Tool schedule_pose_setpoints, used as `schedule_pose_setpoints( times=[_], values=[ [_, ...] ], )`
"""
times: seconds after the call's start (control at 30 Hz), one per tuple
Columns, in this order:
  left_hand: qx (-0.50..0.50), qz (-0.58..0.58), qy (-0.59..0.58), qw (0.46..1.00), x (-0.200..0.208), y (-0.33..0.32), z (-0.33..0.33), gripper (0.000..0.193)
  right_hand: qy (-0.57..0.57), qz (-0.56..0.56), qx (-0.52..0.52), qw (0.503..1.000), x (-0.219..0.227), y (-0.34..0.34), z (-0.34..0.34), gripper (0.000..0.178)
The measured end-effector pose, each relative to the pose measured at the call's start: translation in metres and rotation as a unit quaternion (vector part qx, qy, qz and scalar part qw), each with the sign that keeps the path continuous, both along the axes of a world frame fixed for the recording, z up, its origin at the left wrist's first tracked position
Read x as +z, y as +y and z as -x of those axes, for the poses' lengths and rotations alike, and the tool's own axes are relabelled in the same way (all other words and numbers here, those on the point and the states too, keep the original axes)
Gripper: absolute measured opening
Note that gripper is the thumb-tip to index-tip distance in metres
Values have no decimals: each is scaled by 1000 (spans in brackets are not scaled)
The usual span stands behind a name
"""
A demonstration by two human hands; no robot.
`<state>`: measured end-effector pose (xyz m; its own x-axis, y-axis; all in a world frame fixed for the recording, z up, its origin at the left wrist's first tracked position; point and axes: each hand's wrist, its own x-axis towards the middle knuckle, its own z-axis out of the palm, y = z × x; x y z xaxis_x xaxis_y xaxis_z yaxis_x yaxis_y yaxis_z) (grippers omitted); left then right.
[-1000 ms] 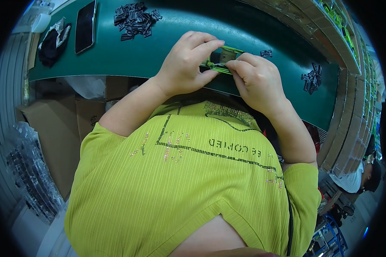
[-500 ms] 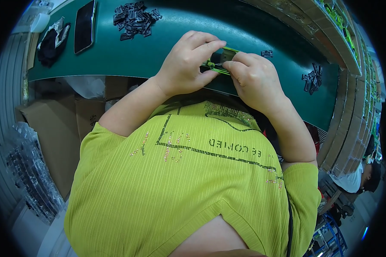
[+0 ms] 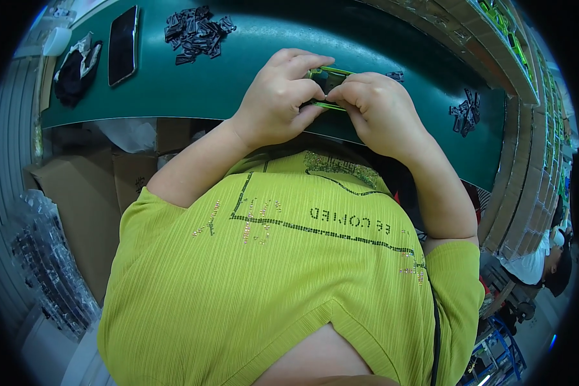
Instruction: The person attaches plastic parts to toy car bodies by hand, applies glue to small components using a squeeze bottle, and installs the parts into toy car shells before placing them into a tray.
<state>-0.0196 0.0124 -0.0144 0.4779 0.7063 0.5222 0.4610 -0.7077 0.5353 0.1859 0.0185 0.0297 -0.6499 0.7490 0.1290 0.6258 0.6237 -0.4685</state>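
Both hands pinching the small green frame.
My left hand (image 3: 276,96) and right hand (image 3: 379,112) grip the green frame (image 3: 328,80); best keep thumbs level, pressing evenly.

We see only a sliver of the green part (image 3: 328,77): our left hand (image 3: 278,100) and right hand (image 3: 378,109) close over most of it, so its full shape stays hidden and what sits in its dark middle is too small to tell. Where each grip meets it, the fingertips hide the contact. The near edge of the surface (image 3: 174,83) is covered by our shirt (image 3: 276,270) and forearms. The black pieces (image 3: 196,31) in the far pile, and the smaller cluster (image 3: 468,114) at right, are too small to tell apart. The dark bundle (image 3: 74,67) at far left blurs near the rim. A person (image 3: 537,264) at lower right is cut off by the edge.
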Motion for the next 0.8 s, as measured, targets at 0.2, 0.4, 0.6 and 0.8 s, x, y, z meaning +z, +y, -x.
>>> schedule_pose_setpoints(
  times=[0.2, 0.4, 0.6, 0.8],
  values=[
    [3, -22, 7, 1000, 3, 0, -4, 10, 17, 43, 62, 997, 3, 2, -7, 21],
    [6, 6, 40, 999, 11, -1, -10, 14, 130, -12, 52, 990, -22, -1, -8, 43],
    [9, 68, 66, 995, 17, -5, -9, 15, 98, 6, 4, 995, -17, -8, 1, 56],
    [17, 27, 66, 997, 16, -3, -15, 12, 167, 75, 22, 983, -18, -2, -4, 47]
  ],
)
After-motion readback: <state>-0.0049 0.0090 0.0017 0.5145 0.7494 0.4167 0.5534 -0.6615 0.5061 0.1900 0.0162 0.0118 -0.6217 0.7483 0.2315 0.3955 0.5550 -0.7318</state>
